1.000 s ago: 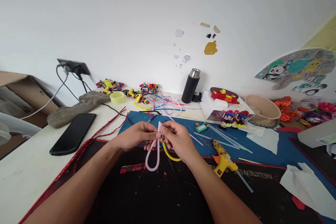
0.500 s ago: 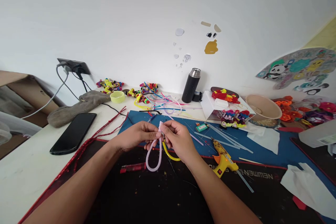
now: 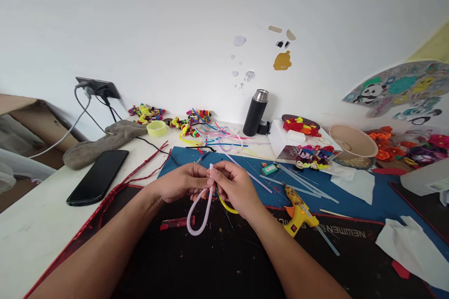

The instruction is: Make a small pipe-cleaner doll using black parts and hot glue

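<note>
A pale lilac pipe cleaner [image 3: 197,232] hangs as a long loop, its ends pinched together between my hands above the dark mat. My left hand [image 3: 191,180] is closed, thumb and forefinger gripping the left side of the loop near its top. My right hand [image 3: 233,187] is closed on the same pipe cleaner, thumb pressed at the joined ends. A curved yellow pipe cleaner [image 3: 228,208] shows below my right hand; whether the fingers hold it is hidden. Behind the loop, a red cutter-like tool [image 3: 177,223] lies on the mat.
To the right lies a yellow hot glue gun [image 3: 298,210] beside clear glue sticks [image 3: 305,182]. A black thermos [image 3: 256,113] stands by the wall. Loose pipe cleaners [image 3: 224,140] lie behind my hands. At left are a phone [image 3: 98,177] and red glittery strands [image 3: 119,187].
The lilac loop's lower end has swung left and slightly down, and my fingers have closed further over its joined top. Less of the yellow pipe cleaner shows.
</note>
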### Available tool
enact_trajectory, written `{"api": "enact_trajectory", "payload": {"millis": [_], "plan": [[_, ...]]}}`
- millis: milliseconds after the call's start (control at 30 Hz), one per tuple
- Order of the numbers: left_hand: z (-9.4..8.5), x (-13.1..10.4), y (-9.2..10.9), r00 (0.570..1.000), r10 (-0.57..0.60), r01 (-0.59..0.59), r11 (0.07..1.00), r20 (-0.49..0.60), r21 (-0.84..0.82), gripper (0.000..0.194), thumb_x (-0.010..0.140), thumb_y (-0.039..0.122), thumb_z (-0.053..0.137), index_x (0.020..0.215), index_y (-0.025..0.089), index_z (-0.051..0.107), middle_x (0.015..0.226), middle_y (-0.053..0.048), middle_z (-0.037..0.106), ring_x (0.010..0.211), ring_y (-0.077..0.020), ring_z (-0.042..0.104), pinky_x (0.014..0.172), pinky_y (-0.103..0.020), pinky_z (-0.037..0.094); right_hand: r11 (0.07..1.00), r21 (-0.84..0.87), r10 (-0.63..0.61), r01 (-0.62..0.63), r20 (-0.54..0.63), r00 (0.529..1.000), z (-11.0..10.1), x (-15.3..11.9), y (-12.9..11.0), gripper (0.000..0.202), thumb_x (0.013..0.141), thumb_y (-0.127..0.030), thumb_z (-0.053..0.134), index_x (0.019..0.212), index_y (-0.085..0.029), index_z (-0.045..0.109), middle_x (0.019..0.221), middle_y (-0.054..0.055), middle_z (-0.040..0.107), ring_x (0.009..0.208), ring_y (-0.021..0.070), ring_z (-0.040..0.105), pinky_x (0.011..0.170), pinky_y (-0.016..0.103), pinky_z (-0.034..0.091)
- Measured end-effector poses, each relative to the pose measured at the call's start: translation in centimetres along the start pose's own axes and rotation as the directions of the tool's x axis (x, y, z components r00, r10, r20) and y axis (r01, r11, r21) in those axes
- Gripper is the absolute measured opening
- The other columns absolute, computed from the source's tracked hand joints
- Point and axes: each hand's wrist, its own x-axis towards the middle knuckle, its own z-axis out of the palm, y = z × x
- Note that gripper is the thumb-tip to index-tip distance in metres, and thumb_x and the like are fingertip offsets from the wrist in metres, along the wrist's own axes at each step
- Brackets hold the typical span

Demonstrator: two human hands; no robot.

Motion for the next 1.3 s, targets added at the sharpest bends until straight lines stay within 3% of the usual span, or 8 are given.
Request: {"api": "enact_trajectory", "payload": {"millis": [200,400,533,600,800,967,1200,1300], "plan": [[0.2,0.1,0.1,1.000,-0.011,0.011,1.000,0.002,0.027,0.034,0.085,0.045,0.081,0.083,0.012,0.080,0.064,-0.003,0.065,0.050,-0.0089,0.047,0.048,-0.022,0.036,1.000,-0.009,-0.008,0.008,-0.016,1.000,0.1,0.1,0.3,0.041,0.084,-0.059,0.075,0.089,-0.020,0.065,0.060,-0.005,0.060,0.042,0.0072,0.044,0.039,0.019,0.032],[1.8,0.5,0.0,0.998,0.014,-0.021,0.994,-0.063,-0.103,0.033,0.083,0.046,0.082,0.087,0.014,0.074,0.076,-0.009,0.074,0.068,-0.0185,0.066,0.067,-0.029,0.052,0.991,-0.109,-0.084,0.072,-0.101,0.991,-0.2,0.4,0.7,0.040,0.089,-0.060,0.069,0.084,-0.021,0.062,0.056,-0.005,0.058,0.039,0.0093,0.044,0.039,0.022,0.030],[2.2,0.4,-0.3,0.997,-0.021,0.010,0.987,-0.072,-0.159,0.034,0.084,0.047,0.081,0.091,0.017,0.066,0.059,0.005,0.055,0.046,-0.0093,0.044,0.047,-0.022,0.034,0.955,-0.273,-0.172,0.118,-0.183,0.968,-0.5,0.3,0.7,0.034,0.093,-0.054,0.067,0.084,-0.022,0.064,0.067,-0.001,0.063,0.046,0.0105,0.045,0.043,0.024,0.033],[2.2,0.3,-0.2,0.995,-0.001,-0.013,0.991,-0.103,-0.132,0.034,0.084,0.046,0.082,0.093,0.017,0.064,0.062,0.007,0.050,0.048,-0.0072,0.038,0.047,-0.021,0.029,0.951,-0.283,-0.182,0.121,-0.202,0.962,-0.7,0.3,0.7,0.033,0.095,-0.054,0.064,0.085,-0.022,0.063,0.066,-0.002,0.062,0.046,0.0109,0.043,0.044,0.024,0.033],[2.2,-0.1,0.4,0.999,0.039,-0.036,0.994,-0.028,0.100,0.031,0.091,0.046,0.074,0.095,0.019,0.058,0.081,0.000,0.066,0.069,-0.0139,0.061,0.065,-0.026,0.046,0.952,-0.281,-0.191,0.125,-0.219,0.957,-1.1,0.3,0.7,0.035,0.095,-0.057,0.064,0.087,-0.023,0.062,0.057,-0.005,0.052,0.045,0.0121,0.042,0.045,0.025,0.033],[2.1,0.0,0.6,0.998,0.053,-0.045,0.986,-0.043,0.162,0.034,0.095,0.051,0.068,0.099,0.020,0.055,0.079,0.002,0.062,0.060,-0.0116,0.054,0.054,-0.024,0.037,0.958,-0.217,-0.243,0.188,-0.266,0.933,-1.7,0.5,0.4,0.037,0.094,-0.059,0.066,0.087,-0.022,0.061,0.054,-0.007,0.048,0.043,0.0110,0.040,0.045,0.025,0.032],[1.8,-0.1,0.7,0.990,0.106,-0.078,0.963,-0.098,0.256,0.045,0.096,0.063,0.063,0.100,0.018,0.063,0.068,0.007,0.041,0.057,-0.0104,0.033,0.052,-0.023,0.028,0.961,-0.128,-0.275,0.245,-0.356,0.893,-2.6,1.0,-0.4,0.038,0.090,-0.058,0.071,0.083,-0.022,0.060,0.049,-0.010,0.044,0.040,0.0094,0.036,0.040,0.022,0.028],[1.7,0.3,0.3,0.982,0.141,-0.116,0.975,-0.126,0.188,0.048,0.097,0.065,0.060,0.098,0.017,0.063,0.060,0.009,0.037,0.051,-0.0095,0.025,0.048,-0.024,0.021,0.963,-0.106,-0.268,0.246,-0.362,0.893,-2.5,0.9,-0.7,0.036,0.089,-0.055,0.071,0.082,-0.022,0.060,0.048,-0.010,0.044,0.039,0.0094,0.037,0.040,0.022,0.028]]}}
